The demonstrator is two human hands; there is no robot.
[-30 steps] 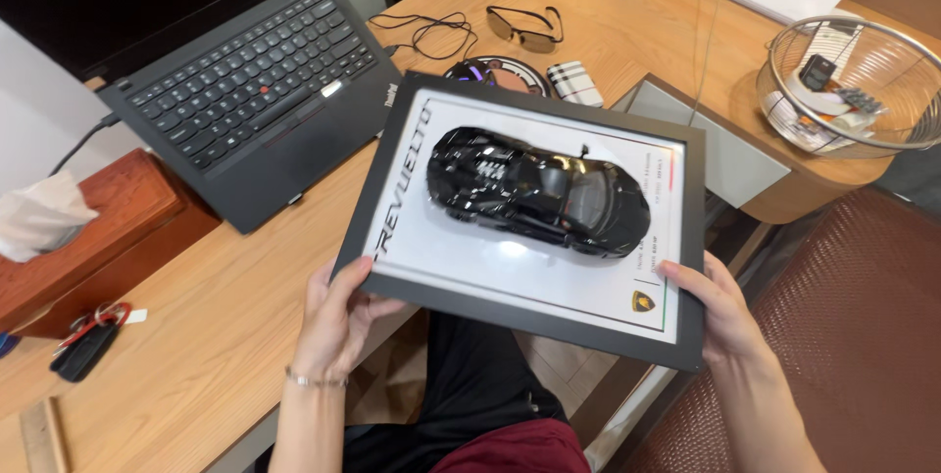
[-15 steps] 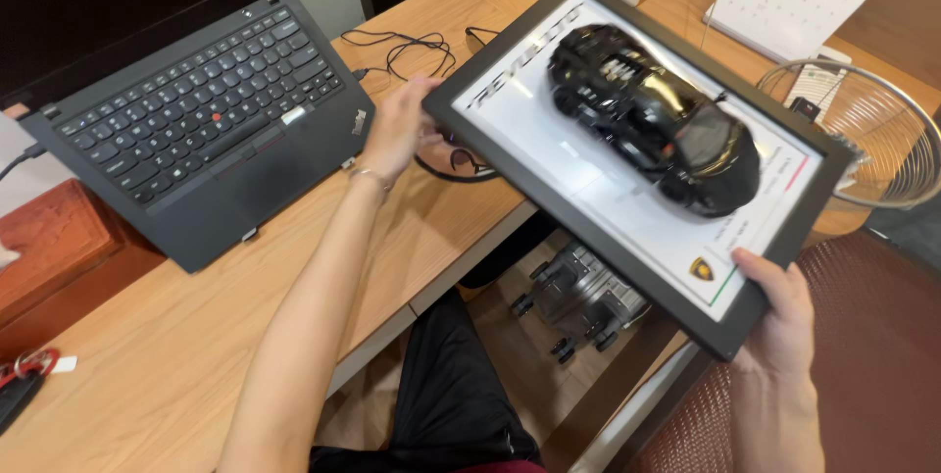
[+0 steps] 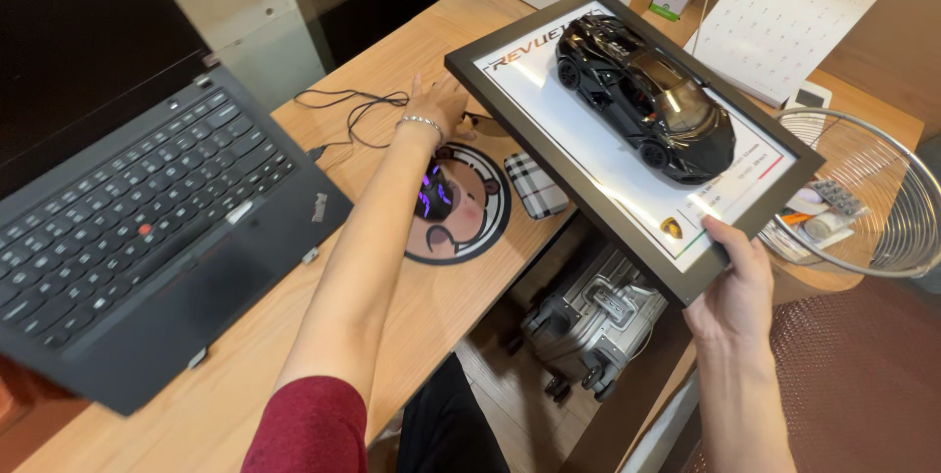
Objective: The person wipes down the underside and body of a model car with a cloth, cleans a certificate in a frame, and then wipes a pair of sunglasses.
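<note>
A person's right hand (image 3: 737,289) grips the near corner of a black picture frame (image 3: 627,125), thumb on its face, holding it tilted above the wooden desk (image 3: 421,321) with a black model car (image 3: 645,96) mounted on it. The left hand (image 3: 438,106) reaches open-fingered under the frame's far edge, its fingertips hidden. Near that wrist lie a round mouse pad (image 3: 470,208), a plaid case (image 3: 534,184) and cables (image 3: 348,110); an open laptop (image 3: 147,228) sits further left, a wire basket (image 3: 872,199) right.

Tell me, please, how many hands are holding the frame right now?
1. The right hand grips the frame at its near corner; the left hand reaches under the frame's far edge, fingertips hidden, so contact cannot be ruled out.
</note>
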